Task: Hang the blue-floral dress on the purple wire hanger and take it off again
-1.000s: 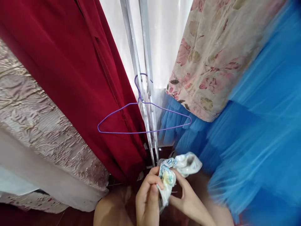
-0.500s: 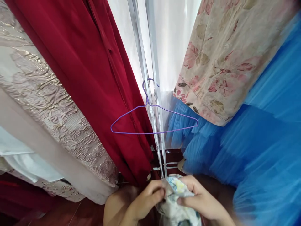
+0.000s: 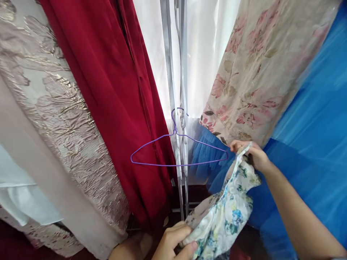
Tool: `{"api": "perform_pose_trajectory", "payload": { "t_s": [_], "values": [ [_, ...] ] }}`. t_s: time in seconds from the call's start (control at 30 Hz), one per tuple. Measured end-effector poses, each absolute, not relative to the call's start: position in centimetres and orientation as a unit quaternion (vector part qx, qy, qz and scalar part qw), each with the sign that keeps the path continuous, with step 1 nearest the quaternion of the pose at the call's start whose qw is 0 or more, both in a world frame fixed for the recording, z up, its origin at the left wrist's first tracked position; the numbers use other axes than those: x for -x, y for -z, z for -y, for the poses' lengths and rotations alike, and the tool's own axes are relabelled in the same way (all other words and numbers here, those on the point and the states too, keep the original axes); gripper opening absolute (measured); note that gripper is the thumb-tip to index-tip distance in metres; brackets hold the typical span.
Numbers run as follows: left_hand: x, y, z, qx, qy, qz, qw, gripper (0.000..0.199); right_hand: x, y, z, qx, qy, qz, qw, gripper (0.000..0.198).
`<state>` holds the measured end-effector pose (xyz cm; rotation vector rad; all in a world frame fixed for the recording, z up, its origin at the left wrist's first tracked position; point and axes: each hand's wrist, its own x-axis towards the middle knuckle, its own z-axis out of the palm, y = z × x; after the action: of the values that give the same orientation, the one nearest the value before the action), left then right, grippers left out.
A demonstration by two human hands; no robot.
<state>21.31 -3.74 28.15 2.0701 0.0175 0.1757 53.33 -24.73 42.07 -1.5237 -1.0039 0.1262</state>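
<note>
A white garment with blue, green and yellow flowers [image 3: 226, 216] is stretched between my two hands. My right hand [image 3: 251, 153] is closed on its upper edge, close to the right end of a purple wire hanger [image 3: 159, 165]. Whether that hand touches the hanger, I cannot tell. Lower down, near the bottom of the view, my left hand [image 3: 176, 240] pinches the other end of the cloth between thumb and fingers. The bare hanger hangs by its hook from the white metal rack [image 3: 177, 151].
On the left hang a deep red garment [image 3: 108, 90] and a pale one with shiny raised flowers [image 3: 73, 119]. A beige cloth with pink flowers [image 3: 252, 83] and blue tulle [image 3: 306, 144] hang on the right. White fabric [image 3: 206, 61] is behind the rack.
My right hand has moved up and right to the hanger's right end, pulling the flowered garment open. My left hand stays low. The view has shifted slightly.
</note>
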Motion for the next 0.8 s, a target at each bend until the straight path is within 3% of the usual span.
{"api": "perform_pose_trajectory", "payload": {
  "t_s": [0.1,0.2,0.3,0.5,0.6,0.73,0.8],
  "values": [
    [-22.0,-29.8,4.4,-0.851,-0.127,0.024,0.508,0.045,-54.6,-44.2,21.7,0.655,-0.122,0.449,0.596,0.027],
    [-21.1,-30.5,4.3,-0.820,-0.180,-0.106,0.533,0.037,-54.8,-45.7,18.1,0.657,-0.167,0.453,0.579,0.023],
    [-19.5,-31.1,3.6,-0.775,-0.181,-0.218,0.565,0.042,-54.4,-46.2,15.3,0.657,-0.216,0.446,0.568,0.023],
    [-17.8,-33.8,0.6,-0.726,-0.213,-0.212,0.618,0.041,-52.8,-45.7,13.7,0.629,-0.269,0.456,0.569,0.020],
    [-17.6,-34.7,-2.9,-0.793,-0.245,-0.164,0.534,0.030,-52.5,-45.8,14.3,0.619,-0.282,0.456,0.574,0.022],
    [-18.1,-35.7,-9.4,-0.913,-0.228,-0.112,0.318,0.006,-52.5,-46.9,15.0,0.629,-0.302,0.470,0.541,0.022],
    [-18.6,-36.4,-12.3,-0.932,-0.185,-0.122,0.288,0.009,-52.6,-47.3,15.0,0.631,-0.296,0.490,0.524,0.020]
  ]
}}
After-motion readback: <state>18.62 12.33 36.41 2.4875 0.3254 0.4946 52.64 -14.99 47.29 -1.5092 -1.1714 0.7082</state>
